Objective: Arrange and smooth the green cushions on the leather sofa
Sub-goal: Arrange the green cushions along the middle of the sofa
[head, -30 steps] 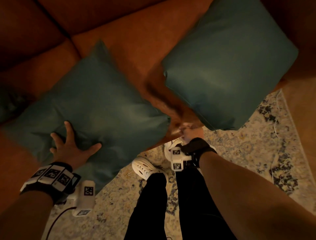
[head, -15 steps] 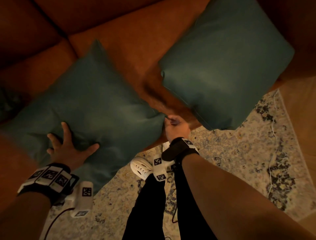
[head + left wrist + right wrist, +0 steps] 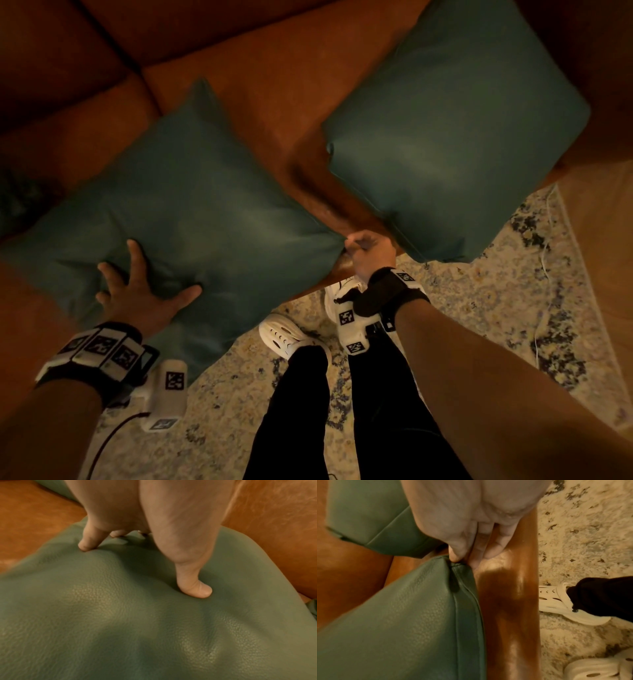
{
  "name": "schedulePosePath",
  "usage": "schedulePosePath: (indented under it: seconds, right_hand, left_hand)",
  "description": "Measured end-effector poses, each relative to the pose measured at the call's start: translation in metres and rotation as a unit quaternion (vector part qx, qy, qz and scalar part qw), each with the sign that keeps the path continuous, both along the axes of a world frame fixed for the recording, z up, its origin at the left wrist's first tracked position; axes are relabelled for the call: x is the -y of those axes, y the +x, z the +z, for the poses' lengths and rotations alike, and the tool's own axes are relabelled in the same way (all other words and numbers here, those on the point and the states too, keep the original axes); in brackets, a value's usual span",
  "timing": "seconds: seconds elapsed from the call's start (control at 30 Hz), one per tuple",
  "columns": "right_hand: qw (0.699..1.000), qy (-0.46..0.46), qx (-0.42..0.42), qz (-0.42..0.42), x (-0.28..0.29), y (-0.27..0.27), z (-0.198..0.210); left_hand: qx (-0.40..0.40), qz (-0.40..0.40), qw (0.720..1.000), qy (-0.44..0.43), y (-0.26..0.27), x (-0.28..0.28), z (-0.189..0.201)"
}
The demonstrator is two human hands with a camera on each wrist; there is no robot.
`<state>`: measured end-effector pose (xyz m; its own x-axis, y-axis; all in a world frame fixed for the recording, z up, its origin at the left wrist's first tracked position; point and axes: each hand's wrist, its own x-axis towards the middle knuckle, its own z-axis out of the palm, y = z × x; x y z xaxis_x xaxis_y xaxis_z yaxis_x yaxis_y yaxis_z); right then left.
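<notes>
Right cushion (image 3: 455,130) top cut off by frame.

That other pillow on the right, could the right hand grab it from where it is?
Probably yes. The right hand pinches the corner of the left pillow, and the right pillow has its near edge just beside it, overhanging the sofa. Nothing lies between them; it would only need to let go first.
</notes>
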<state>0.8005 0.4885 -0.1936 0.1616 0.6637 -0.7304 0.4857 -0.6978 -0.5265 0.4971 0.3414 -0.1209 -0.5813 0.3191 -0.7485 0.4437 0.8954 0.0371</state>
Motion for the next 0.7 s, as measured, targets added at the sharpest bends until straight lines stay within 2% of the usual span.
schedulePosePath:
  seconds: [0.1,0.17,0.23,0.37,0.43,0.63,0.7]
  right_hand:
    - [0.995,-0.030,-0.032,-0.094,0.006,0.002,-0.004]
    - [0.971,-0.059,-0.076,-0.219,0.009,0.000,-0.002]
    - [0.945,-0.105,-0.132,-0.282,0.013,-0.003,0.001]
    - [0.918,-0.202,-0.243,-0.239,0.015,-0.020,0.011]
    - [0.927,-0.202,-0.249,-0.192,0.011,-0.030,0.008]
    - [0.972,-0.112,-0.156,-0.139,0.009,-0.013,0.000]
    - [0.988,-0.085,-0.074,-0.104,0.018,-0.010,-0.004]
  left_hand:
    - [-0.004,-0.003,1.000,0.003,-0.001,0.002,0.000]
    - [-0.005,-0.003,1.000,0.005,-0.002,0.002,-0.001]
    - [-0.012,-0.008,1.000,0.008,-0.003,0.002,-0.002]
    - [-0.028,-0.012,0.999,0.012,-0.001,0.005,-0.004]
    - [-0.029,-0.012,0.999,0.011,-0.002,0.005,-0.004]
    - [0.003,0.000,1.000,0.010,0.000,0.001,0.002]
    - [-0.005,-0.008,1.000,0.007,0.005,0.002,0.002]
